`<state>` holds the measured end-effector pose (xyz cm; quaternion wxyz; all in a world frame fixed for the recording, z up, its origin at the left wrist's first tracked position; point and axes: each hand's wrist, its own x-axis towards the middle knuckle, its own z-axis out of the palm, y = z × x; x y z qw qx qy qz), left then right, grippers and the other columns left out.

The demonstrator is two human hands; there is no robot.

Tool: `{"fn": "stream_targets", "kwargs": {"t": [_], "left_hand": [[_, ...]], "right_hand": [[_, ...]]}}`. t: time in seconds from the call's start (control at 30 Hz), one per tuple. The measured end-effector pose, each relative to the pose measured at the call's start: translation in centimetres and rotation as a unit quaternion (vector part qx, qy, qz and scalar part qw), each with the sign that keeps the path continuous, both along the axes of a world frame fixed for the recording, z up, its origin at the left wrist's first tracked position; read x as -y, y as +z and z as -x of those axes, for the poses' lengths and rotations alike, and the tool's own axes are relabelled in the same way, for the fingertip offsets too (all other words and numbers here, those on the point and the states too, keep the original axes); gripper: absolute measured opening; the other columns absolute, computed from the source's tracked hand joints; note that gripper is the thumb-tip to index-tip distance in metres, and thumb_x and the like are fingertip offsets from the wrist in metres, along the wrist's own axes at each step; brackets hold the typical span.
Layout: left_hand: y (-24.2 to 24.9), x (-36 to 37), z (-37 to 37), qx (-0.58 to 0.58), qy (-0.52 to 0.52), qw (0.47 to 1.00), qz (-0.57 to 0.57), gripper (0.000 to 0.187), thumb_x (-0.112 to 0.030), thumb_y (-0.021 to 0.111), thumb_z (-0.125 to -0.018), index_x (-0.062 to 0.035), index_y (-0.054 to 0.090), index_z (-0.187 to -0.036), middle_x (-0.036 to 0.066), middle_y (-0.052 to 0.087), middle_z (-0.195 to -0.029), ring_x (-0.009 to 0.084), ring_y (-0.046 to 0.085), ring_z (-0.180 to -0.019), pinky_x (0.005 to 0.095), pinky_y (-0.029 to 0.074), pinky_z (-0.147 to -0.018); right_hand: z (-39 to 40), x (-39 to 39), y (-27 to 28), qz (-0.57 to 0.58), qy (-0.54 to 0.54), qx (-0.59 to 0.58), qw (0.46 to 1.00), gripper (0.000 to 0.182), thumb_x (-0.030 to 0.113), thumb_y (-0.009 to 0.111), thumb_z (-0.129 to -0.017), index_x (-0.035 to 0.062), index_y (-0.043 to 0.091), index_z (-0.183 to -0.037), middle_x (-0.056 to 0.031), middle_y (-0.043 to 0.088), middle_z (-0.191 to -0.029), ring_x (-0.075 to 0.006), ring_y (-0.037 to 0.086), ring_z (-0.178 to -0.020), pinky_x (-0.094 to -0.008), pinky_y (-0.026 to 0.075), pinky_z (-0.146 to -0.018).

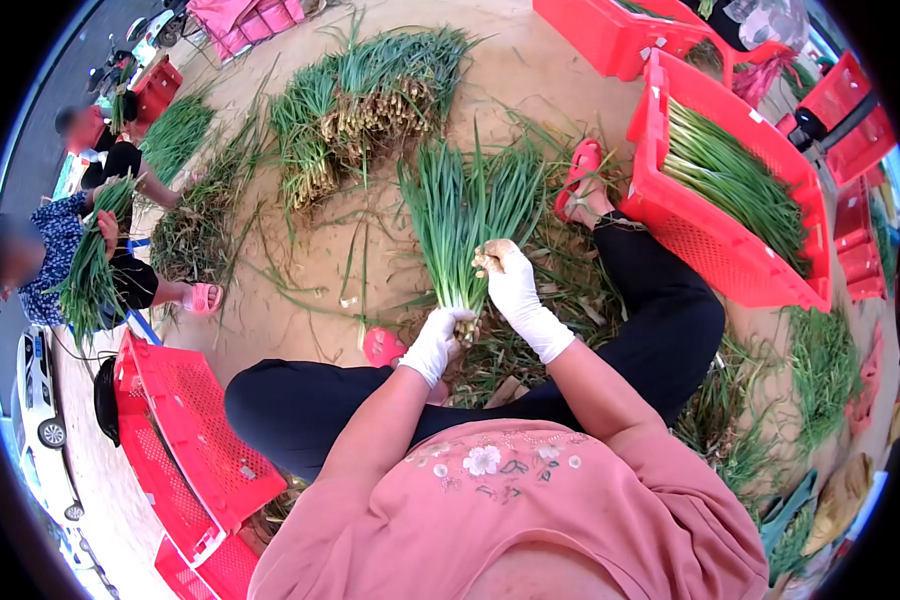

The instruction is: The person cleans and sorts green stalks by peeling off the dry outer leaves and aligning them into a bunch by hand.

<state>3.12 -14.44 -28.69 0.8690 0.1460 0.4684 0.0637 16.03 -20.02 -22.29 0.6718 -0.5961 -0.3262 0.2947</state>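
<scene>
Left hand: the left hand (438,342), in a white glove, is closed around the root end of a bunch of green onions (467,215); the grip is tight on the bunch just above the roots.
Right hand: the right hand (510,280), also gloved in white, is laid against the right side of the same bunch a little higher up, with the fingers (490,258) curled at the stalks; a small pale scrap is seen at the fingertips, but whether it is pinched cannot be told.
Bunch: the bunch of green onions is held upright between the knees, roots down near the ground, leaves fanned away from the person.
Ground: loose leaves and trimmings are scattered on the sandy ground (530,70) around the feet.
Pile: a large heap of onions (370,105) is seen beyond the bunch, well apart from the hands.
Crate on the right: a red crate (710,240) is tilted just beside the right leg, with long green stalks laid inside.
Crate on the left: a red crate with nothing seen inside (185,430) is placed near the left knee.
Sandals: a pink sandal (580,175) is worn on the right foot beside the tilted crate.
Other people: two people (60,250) are seated at the far left, one with a bundle of greens held in the arms.
</scene>
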Motion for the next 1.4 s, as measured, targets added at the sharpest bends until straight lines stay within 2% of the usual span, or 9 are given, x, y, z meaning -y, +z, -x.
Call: {"fn": "stream_targets", "kwargs": {"t": [0.07,0.3,0.47,0.57,0.97,1.17,1.23,1.3,1.4], "left_hand": [[-1.4,0.0,0.0,-0.025,-0.003,0.999,-0.033,0.011,0.001,0.054,-0.072,0.0029,0.053,-0.082,0.013,0.058,-0.067,0.0238,0.056,-0.054,0.0343,0.050,-0.050],[-1.8,0.3,1.2,-0.036,-0.005,0.999,0.027,0.019,0.003,0.054,-0.071,0.0049,0.054,-0.089,0.015,0.058,-0.072,0.0247,0.056,-0.056,0.0340,0.050,-0.047],[3.9,0.8,1.2,0.022,-0.070,0.988,-0.135,0.029,0.007,0.055,-0.067,0.0035,0.055,-0.096,0.014,0.062,-0.077,0.0235,0.061,-0.062,0.0340,0.051,-0.051],[8.7,1.8,2.5,0.052,-0.135,0.963,-0.228,0.040,0.007,0.059,-0.062,0.0019,0.054,-0.102,0.012,0.062,-0.088,0.0240,0.062,-0.073,0.0356,0.052,-0.065],[10.8,2.3,2.1,0.195,-0.089,0.964,-0.156,0.056,0.000,0.063,-0.064,0.0002,0.047,-0.117,0.015,0.059,-0.099,0.0267,0.060,-0.081,0.0379,0.052,-0.066],[13.2,0.0,3.0,0.161,-0.091,0.967,-0.178,0.058,0.004,0.062,-0.062,-0.0006,0.047,-0.117,0.016,0.059,-0.100,0.0246,0.060,-0.077,0.0338,0.052,-0.064],[14.1,-0.5,3.5,0.147,-0.095,0.963,-0.203,0.056,0.005,0.062,-0.062,-0.0010,0.047,-0.116,0.015,0.059,-0.098,0.0248,0.060,-0.077,0.0337,0.052,-0.064],[15.1,-0.7,3.8,0.136,-0.102,0.966,-0.197,0.056,0.007,0.063,-0.060,-0.0011,0.050,-0.114,0.015,0.060,-0.100,0.0219,0.060,-0.078,0.0315,0.052,-0.065],[15.9,-0.5,4.0,0.141,-0.091,0.955,-0.245,0.056,0.010,0.061,-0.060,-0.0012,0.051,-0.113,0.010,0.060,-0.101,0.0198,0.059,-0.086,0.0288,0.050,-0.071]], "right_hand": [[0.7,-0.1,-0.5,-0.105,0.037,0.219,0.969,0.009,-0.007,0.047,-0.083,0.0000,0.049,-0.089,-0.0084,0.053,-0.087,-0.0140,0.058,-0.074,-0.0244,0.048,-0.059],[-7.6,1.4,2.2,-0.069,-0.256,-0.193,0.945,0.029,0.021,0.057,-0.086,0.0032,0.049,-0.108,-0.0075,0.057,-0.094,-0.0173,0.056,-0.088,-0.0350,0.049,-0.072],[-3.7,3.5,-0.2,0.259,-0.015,-0.534,0.804,0.073,0.049,0.068,-0.070,0.0070,0.042,-0.124,-0.0121,0.051,-0.121,-0.0326,0.047,-0.111,-0.0562,0.031,-0.093],[-2.2,1.2,0.0,-0.011,0.175,-0.598,0.782,0.075,0.045,0.073,-0.066,0.0063,0.044,-0.122,-0.0124,0.052,-0.120,-0.0291,0.047,-0.113,-0.0479,0.032,-0.098],[-3.3,1.0,1.8,-0.071,0.229,-0.584,0.775,0.047,0.024,0.070,-0.074,0.0040,0.052,-0.112,-0.0107,0.060,-0.106,-0.0262,0.057,-0.098,-0.0441,0.042,-0.089],[-5.7,1.7,3.9,0.010,-0.034,-0.640,0.768,0.064,0.030,0.072,-0.072,0.0057,0.042,-0.123,-0.0118,0.049,-0.121,-0.0294,0.049,-0.108,-0.0460,0.036,-0.094],[-7.6,2.2,3.4,0.004,-0.099,-0.511,0.854,0.071,0.031,0.073,-0.071,0.0048,0.037,-0.127,-0.0138,0.044,-0.124,-0.0311,0.043,-0.113,-0.0459,0.033,-0.096],[-8.6,1.1,2.9,0.098,-0.320,-0.059,0.941,0.064,0.030,0.075,-0.067,0.0046,0.048,-0.119,-0.0147,0.044,-0.122,-0.0294,0.040,-0.114,-0.0438,0.032,-0.096],[-7.0,1.7,9.2,0.140,-0.133,0.316,0.929,0.047,0.035,0.076,-0.060,0.0110,0.063,-0.098,-0.0116,0.046,-0.119,-0.0284,0.038,-0.115,-0.0447,0.028,-0.097]]}}
